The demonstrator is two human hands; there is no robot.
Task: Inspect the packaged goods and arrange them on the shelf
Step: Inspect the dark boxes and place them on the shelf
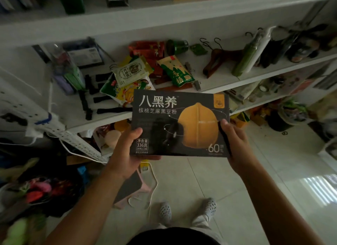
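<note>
I hold a flat black box (179, 124) in the middle of the frame, printed front facing me, before the edge of the white shelf (217, 80). My left hand (125, 153) grips its lower left corner, thumb on the front, fingers underneath. My right hand (235, 146) clasps the right edge, thumb in front, fingers hidden behind. Snack packets (175, 69) lie heaped on the shelf just above the box.

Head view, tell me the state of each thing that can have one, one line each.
black box: off the shelf, held up, front facing camera.
left hand: grips the box's lower left corner.
right hand: grips the box's right edge.
snack packets: lying in a loose pile on the middle shelf.
wooden hangers: lying flat on the same shelf.
</note>
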